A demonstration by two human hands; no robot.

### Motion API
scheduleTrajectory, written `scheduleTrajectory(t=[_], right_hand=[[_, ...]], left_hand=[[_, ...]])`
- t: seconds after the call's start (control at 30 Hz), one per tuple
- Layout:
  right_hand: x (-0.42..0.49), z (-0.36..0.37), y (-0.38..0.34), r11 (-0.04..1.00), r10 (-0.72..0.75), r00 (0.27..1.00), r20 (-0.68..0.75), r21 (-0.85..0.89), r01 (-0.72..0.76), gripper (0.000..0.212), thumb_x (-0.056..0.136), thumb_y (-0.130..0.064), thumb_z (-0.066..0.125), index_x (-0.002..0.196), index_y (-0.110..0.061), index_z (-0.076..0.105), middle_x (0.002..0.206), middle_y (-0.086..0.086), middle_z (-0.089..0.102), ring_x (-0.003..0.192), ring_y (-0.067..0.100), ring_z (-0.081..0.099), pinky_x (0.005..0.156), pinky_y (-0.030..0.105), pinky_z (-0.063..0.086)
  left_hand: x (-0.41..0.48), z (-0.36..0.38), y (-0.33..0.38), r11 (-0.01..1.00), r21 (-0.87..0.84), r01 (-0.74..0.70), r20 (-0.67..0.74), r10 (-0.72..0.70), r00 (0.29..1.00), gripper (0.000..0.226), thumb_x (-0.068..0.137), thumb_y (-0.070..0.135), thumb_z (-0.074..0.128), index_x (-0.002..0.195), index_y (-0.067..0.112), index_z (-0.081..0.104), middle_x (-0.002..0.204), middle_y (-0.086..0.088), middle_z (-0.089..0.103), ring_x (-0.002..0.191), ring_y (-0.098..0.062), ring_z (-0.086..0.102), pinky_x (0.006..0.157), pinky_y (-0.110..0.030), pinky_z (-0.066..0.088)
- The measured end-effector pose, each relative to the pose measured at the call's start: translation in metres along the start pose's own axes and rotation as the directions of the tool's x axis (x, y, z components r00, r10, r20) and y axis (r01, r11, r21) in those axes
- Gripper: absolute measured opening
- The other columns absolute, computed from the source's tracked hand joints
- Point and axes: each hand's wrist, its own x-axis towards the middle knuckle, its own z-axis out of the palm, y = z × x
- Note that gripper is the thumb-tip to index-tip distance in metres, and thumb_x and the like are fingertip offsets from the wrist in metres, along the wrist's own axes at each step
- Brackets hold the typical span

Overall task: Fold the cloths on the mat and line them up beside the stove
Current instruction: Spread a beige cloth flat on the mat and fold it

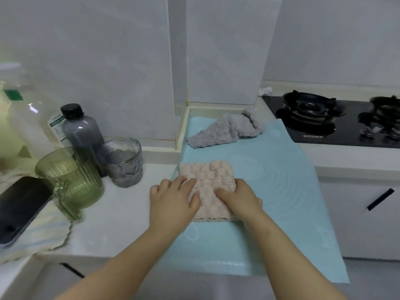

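A fluffy pink cloth (208, 176) lies folded into a rough rectangle on the left part of the light blue mat (277, 191). My left hand (173, 199) grips its left edge, thumb over the cloth and fingers curled at the side. My right hand (241, 198) grips its right edge the same way. A grey cloth (227, 131) lies crumpled at the far end of the mat, close to the black gas stove (324, 120) on the right.
Left of the mat stand a grey glass (124, 162), a dark bottle (81, 135), a green ribbed jug (71, 180) and a large clear bottle (28, 122). A phone (19, 210) lies on a striped cloth at the left edge. The mat overhangs the counter front.
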Motion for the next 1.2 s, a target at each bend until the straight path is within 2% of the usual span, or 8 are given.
scheduleTrajectory(t=[0.17,0.33,0.5,0.67,0.8,0.87,1.0,1.2], right_hand=[[-0.011,-0.006,-0.007,0.998,0.061,0.995,0.083,-0.017,-0.059,0.042,0.082,-0.046,0.059,0.116,-0.024,0.05,0.115,-0.006,0.06,0.113,0.02,0.051,0.094,0.034,0.033],[-0.019,-0.014,-0.008,0.987,0.146,0.98,0.131,0.052,-0.154,0.036,0.08,-0.04,0.063,0.11,-0.024,0.05,0.104,-0.009,0.058,0.105,0.017,0.057,0.097,0.038,0.042],[-0.02,-0.023,-0.011,0.908,0.219,0.955,0.201,0.316,-0.275,0.026,0.079,-0.027,0.07,0.1,-0.019,0.056,0.103,-0.001,0.063,0.096,0.018,0.062,0.092,0.038,0.05],[-0.023,-0.029,-0.01,0.832,0.191,0.954,0.232,0.477,-0.282,0.015,0.085,-0.016,0.064,0.098,-0.013,0.058,0.098,0.002,0.063,0.082,0.01,0.061,0.059,0.016,0.047],[-0.028,-0.045,0.001,0.68,0.232,0.952,0.199,0.667,-0.305,0.012,0.087,-0.012,0.062,0.098,-0.009,0.061,0.1,0.007,0.067,0.088,0.017,0.064,0.066,0.023,0.052],[-0.028,-0.059,0.011,0.542,0.281,0.936,0.213,0.769,-0.338,0.015,0.087,-0.01,0.06,0.101,-0.005,0.061,0.102,0.012,0.068,0.092,0.024,0.065,0.075,0.033,0.054],[-0.024,-0.118,0.045,0.325,0.31,0.913,0.264,0.873,-0.363,0.017,0.09,-0.009,0.055,0.105,-0.005,0.059,0.103,0.018,0.068,0.09,0.031,0.066,0.067,0.038,0.057],[-0.023,-0.246,0.134,0.258,0.317,0.933,0.17,0.931,-0.257,0.017,0.091,-0.01,0.053,0.105,-0.005,0.061,0.096,0.014,0.072,0.083,0.027,0.066,0.067,0.034,0.055]], left_hand=[[0.001,-0.014,0.012,0.996,0.071,0.06,0.046,-0.063,0.997,0.043,0.068,0.044,0.067,0.107,0.025,0.069,0.095,-0.01,0.066,0.073,-0.027,0.061,0.059,-0.034,0.047],[0.022,-0.03,0.02,0.938,-0.071,0.34,0.41,-0.284,0.867,0.08,0.088,0.045,0.052,0.146,0.019,0.005,0.125,-0.015,0.038,0.109,-0.031,0.051,0.086,-0.036,0.043],[0.033,-0.037,0.007,0.808,-0.271,0.524,0.56,-0.31,0.768,0.063,0.082,0.04,0.065,0.124,0.01,0.028,0.122,-0.012,0.051,0.109,-0.03,0.054,0.082,-0.034,0.046],[0.036,-0.045,0.005,0.689,-0.436,0.579,0.589,-0.268,0.762,0.064,0.077,0.03,0.074,0.126,0.009,0.038,0.123,-0.006,0.055,0.105,-0.023,0.055,0.075,-0.025,0.04],[0.04,-0.056,0.027,0.147,-0.648,0.748,0.719,-0.208,0.664,0.039,0.077,0.004,0.073,0.111,-0.006,0.057,0.088,-0.011,0.065,0.073,-0.023,0.062,0.049,-0.023,0.052],[0.045,-0.059,0.047,-0.02,-0.62,0.784,0.782,-0.1,0.616,0.038,0.079,0.001,0.069,0.114,-0.006,0.056,0.093,-0.015,0.067,0.077,-0.026,0.064,0.046,-0.024,0.054],[0.059,-0.055,0.121,-0.068,-0.597,0.799,0.798,0.051,0.601,0.028,0.086,0.007,0.062,0.113,0.003,0.057,0.097,-0.015,0.068,0.083,-0.027,0.066,0.052,-0.028,0.055],[0.066,-0.032,0.282,-0.042,-0.628,0.777,0.763,0.165,0.625,0.01,0.089,0.008,0.059,0.096,0.014,0.061,0.086,-0.006,0.07,0.072,-0.022,0.066,0.044,-0.024,0.051]])
